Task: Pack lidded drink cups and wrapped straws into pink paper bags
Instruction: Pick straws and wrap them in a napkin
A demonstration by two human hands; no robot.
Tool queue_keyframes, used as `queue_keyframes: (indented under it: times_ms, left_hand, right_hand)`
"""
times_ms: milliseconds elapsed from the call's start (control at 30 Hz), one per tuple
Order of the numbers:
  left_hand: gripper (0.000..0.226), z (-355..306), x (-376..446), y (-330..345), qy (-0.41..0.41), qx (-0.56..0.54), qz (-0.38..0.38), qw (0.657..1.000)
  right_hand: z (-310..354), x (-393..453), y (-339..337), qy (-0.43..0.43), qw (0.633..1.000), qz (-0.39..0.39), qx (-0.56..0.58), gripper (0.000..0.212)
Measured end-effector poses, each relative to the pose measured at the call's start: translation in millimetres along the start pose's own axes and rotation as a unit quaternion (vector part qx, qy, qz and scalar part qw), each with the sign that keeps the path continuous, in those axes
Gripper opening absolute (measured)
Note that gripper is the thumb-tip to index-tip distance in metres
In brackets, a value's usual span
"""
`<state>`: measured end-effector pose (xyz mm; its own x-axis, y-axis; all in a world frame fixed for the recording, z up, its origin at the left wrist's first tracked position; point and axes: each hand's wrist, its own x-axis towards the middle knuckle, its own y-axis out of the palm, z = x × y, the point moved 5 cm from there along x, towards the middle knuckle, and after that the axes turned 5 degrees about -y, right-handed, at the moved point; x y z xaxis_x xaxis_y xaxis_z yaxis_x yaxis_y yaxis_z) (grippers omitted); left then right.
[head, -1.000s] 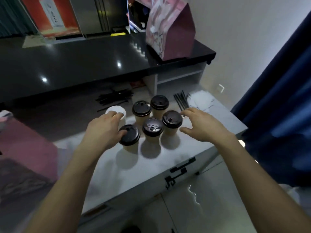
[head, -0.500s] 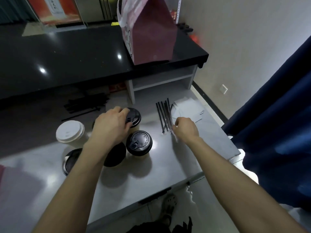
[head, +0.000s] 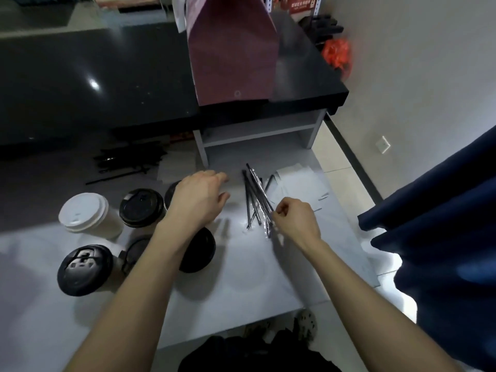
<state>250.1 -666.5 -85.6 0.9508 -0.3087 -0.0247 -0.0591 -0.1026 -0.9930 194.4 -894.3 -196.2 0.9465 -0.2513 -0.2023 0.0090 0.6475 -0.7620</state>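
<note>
Wrapped straws (head: 255, 200) are fanned out on the grey counter (head: 241, 285), right of the cups. One end of the bunch is pinched by the right hand (head: 294, 221), fingers curled. The left hand (head: 198, 202) is held relaxed and spread above the cup cluster, nothing gripped. Four black-lidded cups (head: 141, 208) and one white-lidded cup (head: 84, 212) are grouped at left, two partly hidden by the forearm. A pink paper bag (head: 230, 49) is stood upright on the black upper shelf (head: 107, 76).
</note>
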Motion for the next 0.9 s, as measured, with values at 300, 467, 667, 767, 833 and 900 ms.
queue_keyframes:
  times_ms: [300, 467, 667, 767, 833, 900]
  left_hand:
    - [0.023, -52.1, 18.1, 35.6, 0.111, 0.022, -0.009, 0.994]
    - [0.028, -15.0, 20.7, 28.0, -0.022, -0.004, -0.045, 0.999]
    - [0.030, 0.0, 25.3, 26.0, -0.068, -0.019, -0.041, 0.997]
    - [0.025, -2.9, 24.0, 20.1, -0.060, -0.065, -0.051, 0.995]
    - [0.020, -6.4, 25.1, 17.8, -0.042, -0.075, -0.055, 0.995]
    - [0.020, -10.6, 25.5, 17.0, -0.025, -0.075, -0.056, 0.995]
  right_hand:
    - [22.9, 12.8, -45.4, -0.296, 0.955, -0.032, 0.007, 0.008]
    - [5.3, 26.7, -31.9, -0.146, 0.981, -0.113, 0.062, 0.020]
    - [-1.2, 29.9, 27.4, -0.094, 0.983, 0.083, -0.134, 0.022]
    - [0.4, 30.7, 26.1, -0.097, 0.982, 0.065, -0.147, 0.020]
    - [0.9, 31.1, 16.7, -0.099, 0.982, 0.046, -0.155, 0.021]
    - [2.2, 30.5, 4.7, -0.111, 0.980, 0.016, -0.165, 0.022]
